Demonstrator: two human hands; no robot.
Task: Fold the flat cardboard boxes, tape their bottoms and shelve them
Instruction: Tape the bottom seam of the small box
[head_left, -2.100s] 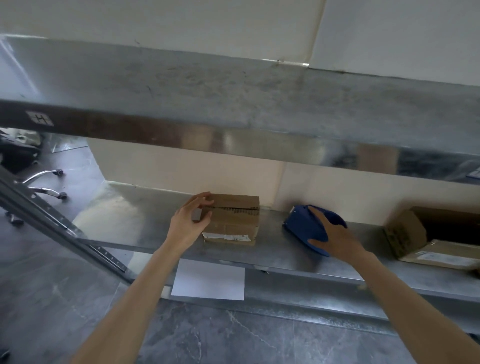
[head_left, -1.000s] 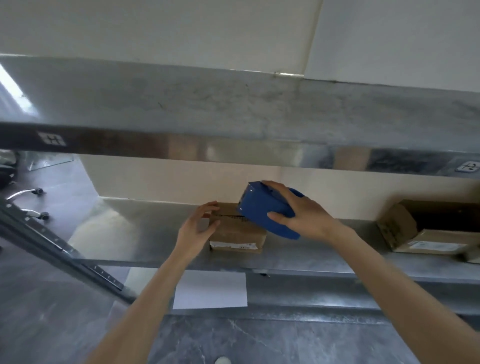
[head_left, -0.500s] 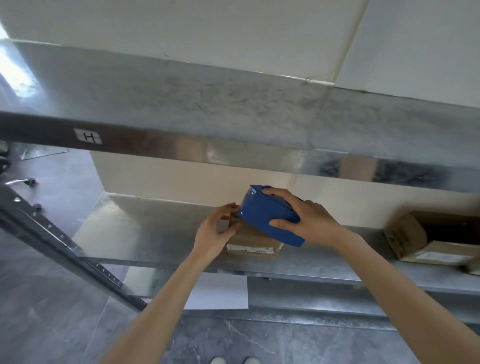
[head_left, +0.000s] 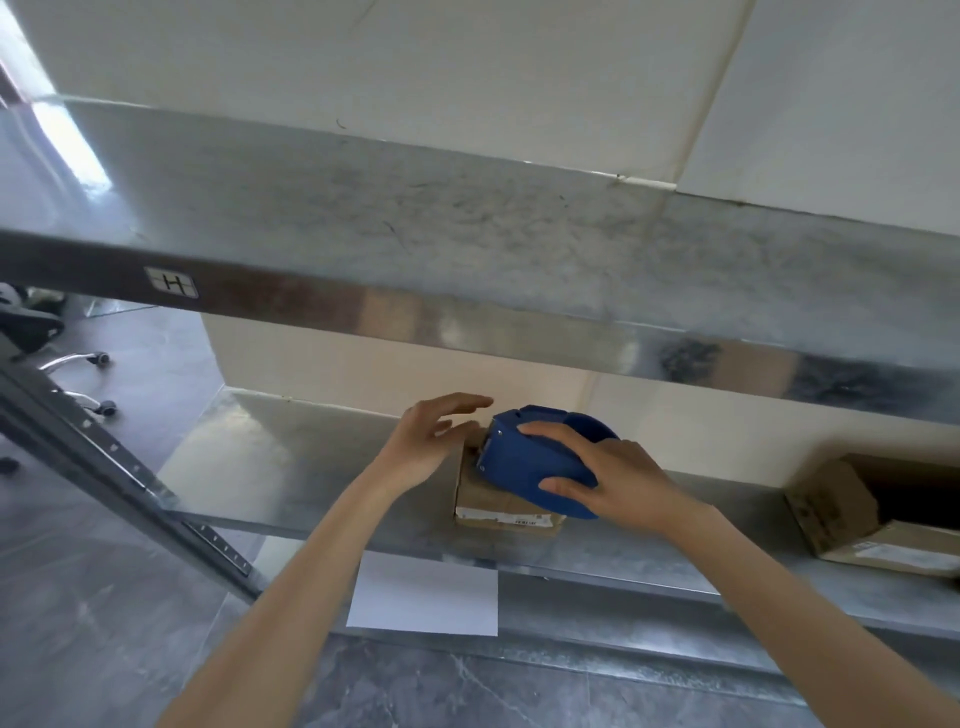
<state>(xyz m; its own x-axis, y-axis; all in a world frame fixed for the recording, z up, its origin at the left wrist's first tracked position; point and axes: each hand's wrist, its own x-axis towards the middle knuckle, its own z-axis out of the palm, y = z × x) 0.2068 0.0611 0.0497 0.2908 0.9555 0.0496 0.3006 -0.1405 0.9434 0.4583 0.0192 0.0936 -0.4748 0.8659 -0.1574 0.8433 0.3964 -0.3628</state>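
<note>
The right hand (head_left: 610, 475) grips the blue tape dispenser (head_left: 524, 465), which has moved from the shelf (head_left: 291, 467) onto the top of the small cardboard box (head_left: 501, 506) sitting on that shelf. The left hand (head_left: 428, 449), fingers now loosely straightened, touches the box's left edge.

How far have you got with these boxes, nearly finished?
Done: the small box is folded and sits on the lower shelf; an open box lies on its side further right. In hand: the right hand grips the blue tape dispenser on the small box's top, the left hand, fingers relaxed, at its edge. Left: finishing that tape. No flat boxes are in view, so more I cannot tell.
</note>
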